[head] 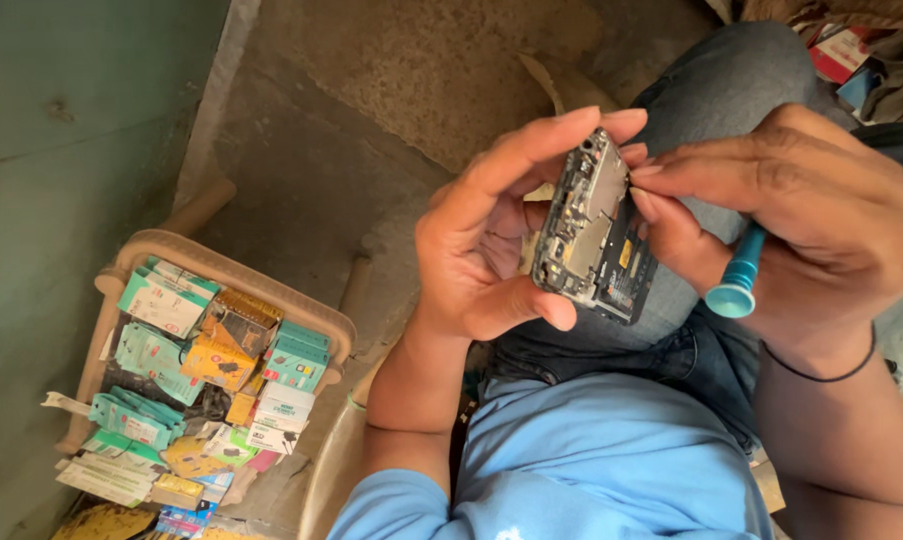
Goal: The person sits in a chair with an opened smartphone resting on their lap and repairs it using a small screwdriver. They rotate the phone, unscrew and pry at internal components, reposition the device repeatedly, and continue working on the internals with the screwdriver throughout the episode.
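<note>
My left hand grips an opened mobile phone with its back cover off, circuit board and metal shields showing. The thumb presses its lower edge and the fingertips curl over its top. My right hand is closed around a blue-handled screwdriver, whose round handle end points down and left. The right thumb and forefinger touch the phone's right edge. The screwdriver's tip is hidden behind my fingers.
A beige plastic basket at the lower left holds several small green, yellow and white packets, some spilling onto the concrete floor. A green wall lies at the left. My jeans-clad knee is behind the phone.
</note>
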